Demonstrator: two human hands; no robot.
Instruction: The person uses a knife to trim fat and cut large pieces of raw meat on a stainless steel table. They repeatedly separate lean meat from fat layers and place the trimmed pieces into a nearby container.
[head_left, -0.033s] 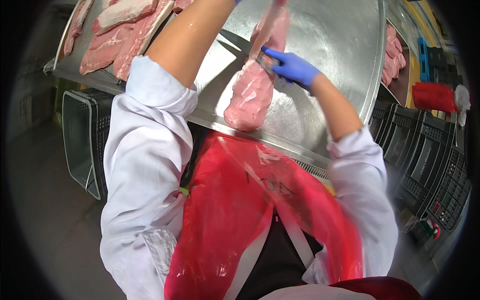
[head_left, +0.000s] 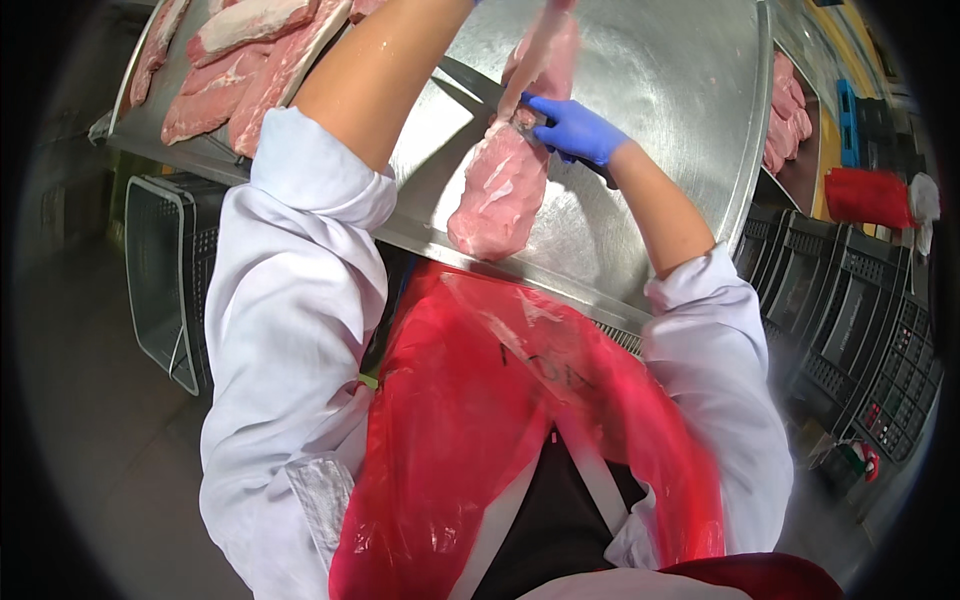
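A pale pink boneless pork loin (head_left: 500,190) lies lengthwise on the steel table. From its upper half a long strip of trimming (head_left: 540,60) rises toward the top edge of the picture. My right hand (head_left: 585,132), in a blue glove, is closed around a knife, index finger stretched along it toward the meat. The knife's blade (head_left: 472,80) passes under the strip and shows on its left; the dark handle end sticks out below my palm. My left arm (head_left: 375,80) reaches past the top edge, where only a sliver of blue glove shows; its fingers are out of the picture.
Several meat slabs (head_left: 215,95) lie at the table's left end. A raised steel lip (head_left: 570,285) runs along my side of the table (head_left: 660,120). A grey crate (head_left: 160,280) stands at left, black crates (head_left: 830,310) at right. Beyond the right edge is a container of meat (head_left: 787,115).
My right hand has shifted slightly left and up with the knife, closer to the strip. The loin stays in place.
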